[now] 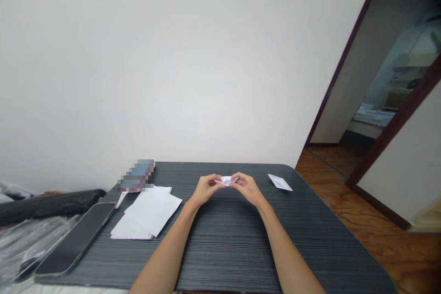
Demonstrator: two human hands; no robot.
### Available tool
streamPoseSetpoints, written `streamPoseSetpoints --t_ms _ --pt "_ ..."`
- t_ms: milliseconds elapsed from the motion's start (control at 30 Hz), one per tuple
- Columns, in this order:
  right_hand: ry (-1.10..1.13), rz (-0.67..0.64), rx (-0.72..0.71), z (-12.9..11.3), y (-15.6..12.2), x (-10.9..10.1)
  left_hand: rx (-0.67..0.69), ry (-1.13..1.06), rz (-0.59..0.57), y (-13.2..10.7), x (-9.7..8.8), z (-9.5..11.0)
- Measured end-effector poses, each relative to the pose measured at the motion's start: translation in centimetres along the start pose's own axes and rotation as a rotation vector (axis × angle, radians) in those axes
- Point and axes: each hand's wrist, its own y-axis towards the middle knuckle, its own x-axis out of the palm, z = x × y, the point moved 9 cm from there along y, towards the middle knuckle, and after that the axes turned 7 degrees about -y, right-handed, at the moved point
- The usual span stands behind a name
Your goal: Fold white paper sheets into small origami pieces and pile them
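Note:
Between my two hands is a small piece of folded white paper (pixel 226 181), held above the dark table and partly hidden by my fingers. My left hand (pixel 206 188) pinches its left end between thumb and fingers. Its right end is gripped the same way by my right hand (pixel 248 187). To the right, a second folded paper (pixel 279 182), pointed at its ends, lies on the table. A stack of white paper sheets (pixel 148 213) rests to the left of my left forearm, its sheets fanned unevenly.
The dark wood-grain table (pixel 230 248) stands against a white wall (pixel 220 64). A phone (pixel 77 239) lies at its left edge, with a blurred-out item (pixel 138 175) behind the sheets. Plastic wrapping (pixel 37 239) sits beyond the left edge. A doorway opens at right.

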Motion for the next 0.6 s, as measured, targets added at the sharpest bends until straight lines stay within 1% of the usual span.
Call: streamPoseSetpoints --t_ms 67,133,233,367,500,600 --pt "-0.03 -0.004 0.001 0.03 -0.05 -0.02 0.0 -0.041 0.012 0.03 -0.06 0.05" --pt "-0.037 0.02 -0.001 0.07 -0.04 -0.21 0.006 -0.074 0.022 0.06 -0.12 0.12" --pt "0.007 0.067 -0.01 0.0 0.06 -0.5 0.007 -0.103 0.043 0.13 -0.27 0.03" --pt "0.049 0.105 -0.01 -0.13 0.17 -0.54 -0.027 -0.103 0.079 0.18 -0.51 -0.38" --pt "0.005 0.101 0.0 0.04 0.1 -0.24 -0.037 -0.109 0.055 0.18 -0.31 -0.32" --pt "-0.037 0.112 -0.02 0.01 -0.03 -0.34 -0.034 -0.076 0.027 0.16 -0.24 -0.22"
